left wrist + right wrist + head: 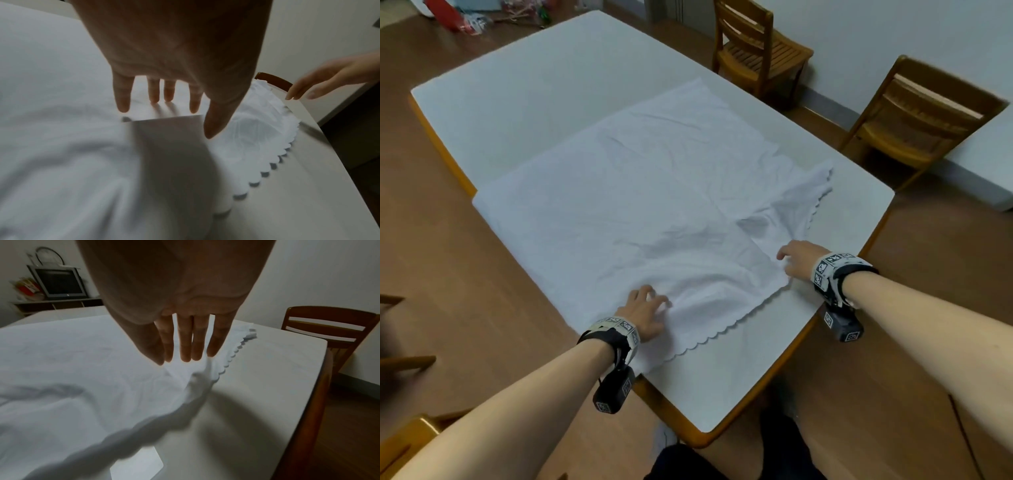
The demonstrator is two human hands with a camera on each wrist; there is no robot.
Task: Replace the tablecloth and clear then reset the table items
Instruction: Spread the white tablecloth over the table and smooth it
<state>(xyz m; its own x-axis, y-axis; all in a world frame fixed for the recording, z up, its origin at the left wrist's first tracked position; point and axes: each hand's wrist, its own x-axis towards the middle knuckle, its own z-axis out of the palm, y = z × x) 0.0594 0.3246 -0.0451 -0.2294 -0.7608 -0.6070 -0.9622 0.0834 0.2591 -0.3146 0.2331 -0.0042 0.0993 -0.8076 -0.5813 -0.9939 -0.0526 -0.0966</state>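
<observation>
A white tablecloth with a scalloped hem lies rumpled and partly folded over the near half of the white-topped table. My left hand hovers with spread, straight fingers over the cloth's near edge, holding nothing. In the left wrist view that hand is just above the cloth. My right hand is at the cloth's near right corner, its fingers straight and together. The right wrist view shows the right hand just over a raised fold of the cloth; touch is unclear.
Two wooden chairs stand along the table's right side by the wall. Red and mixed items lie on the floor at the far left. A television sits on a low shelf beyond the table. The table has orange wooden edging.
</observation>
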